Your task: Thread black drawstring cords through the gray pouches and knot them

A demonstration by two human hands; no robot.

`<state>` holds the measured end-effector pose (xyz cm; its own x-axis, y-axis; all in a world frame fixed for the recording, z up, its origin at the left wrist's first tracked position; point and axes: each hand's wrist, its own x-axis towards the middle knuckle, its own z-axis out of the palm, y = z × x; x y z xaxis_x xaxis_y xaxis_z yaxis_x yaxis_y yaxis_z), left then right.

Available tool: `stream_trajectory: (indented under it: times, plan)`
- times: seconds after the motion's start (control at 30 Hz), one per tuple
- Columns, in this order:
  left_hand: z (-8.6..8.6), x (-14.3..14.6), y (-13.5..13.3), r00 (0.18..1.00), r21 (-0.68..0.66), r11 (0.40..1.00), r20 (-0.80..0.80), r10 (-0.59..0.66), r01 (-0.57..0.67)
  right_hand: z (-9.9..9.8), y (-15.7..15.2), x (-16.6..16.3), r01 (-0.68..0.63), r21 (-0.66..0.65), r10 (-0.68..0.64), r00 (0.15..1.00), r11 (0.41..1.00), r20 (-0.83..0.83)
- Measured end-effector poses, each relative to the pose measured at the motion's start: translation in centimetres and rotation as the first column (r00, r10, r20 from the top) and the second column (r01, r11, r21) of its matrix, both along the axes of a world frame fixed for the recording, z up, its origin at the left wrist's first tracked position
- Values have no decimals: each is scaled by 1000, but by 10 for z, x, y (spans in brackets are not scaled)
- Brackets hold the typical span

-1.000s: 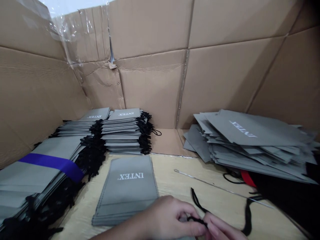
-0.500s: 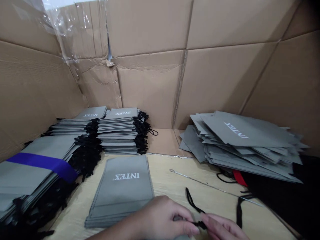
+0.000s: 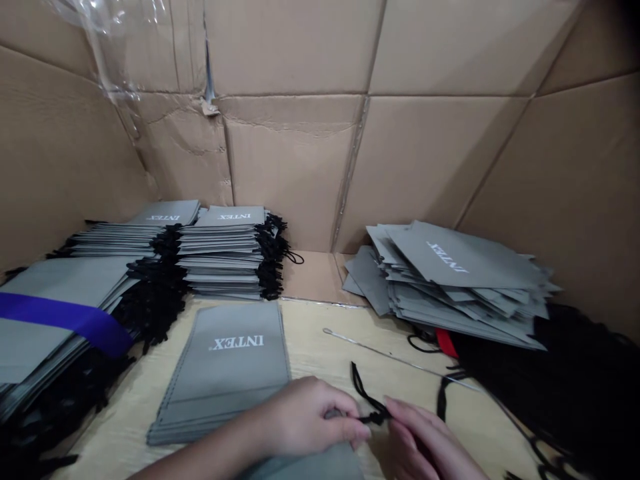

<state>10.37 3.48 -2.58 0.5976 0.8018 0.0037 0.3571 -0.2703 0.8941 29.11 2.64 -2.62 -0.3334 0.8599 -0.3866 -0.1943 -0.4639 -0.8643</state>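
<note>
My left hand [image 3: 305,419] is closed in a pinch at the near edge of the wooden table [image 3: 320,333], gripping the top of a grey pouch [image 3: 320,463] and the end of a black drawstring cord [image 3: 367,400]. My right hand [image 3: 425,443] lies just to its right, fingers pinched on the same cord's knot. The cord's loop curls away toward the back. Left of my hands sits a small stack of grey pouches printed INTEX [image 3: 225,363].
A long metal threading needle [image 3: 395,360] lies across the table. Loose grey pouches [image 3: 450,280] pile up at right over a heap of black cords [image 3: 550,373]. Corded pouch stacks [image 3: 225,247] stand at back left, a purple-banded bundle [image 3: 60,317] at far left. Cardboard walls [image 3: 400,133] surround.
The view has tilted down and shifted, so everything sits higher and further left. My hands stay pinched on the cord; more of both hands and my left forearm now show.
</note>
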Motion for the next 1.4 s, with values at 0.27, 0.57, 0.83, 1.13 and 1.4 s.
stream_trajectory:
  times: [0.27,0.57,0.83,1.13,1.4]
  plan:
    - [1,2,-2,998,17,998,-21,56,-55,9,15,14,59,-300,-185,891,952,-414]
    - [-5,3,-2,997,-8,998,45,59,-59,5,20,14,77,-305,-230,833,949,-504]
    - [0,1,-2,994,12,999,102,50,-51,4,19,17,64,-253,-189,839,965,-510]
    - [1,-3,3,978,-201,979,190,83,-45,5,18,17,8,-275,-161,825,961,-541]
    - [-2,-4,3,987,-151,987,144,72,-50,9,13,15,-104,-249,-38,860,963,-508]
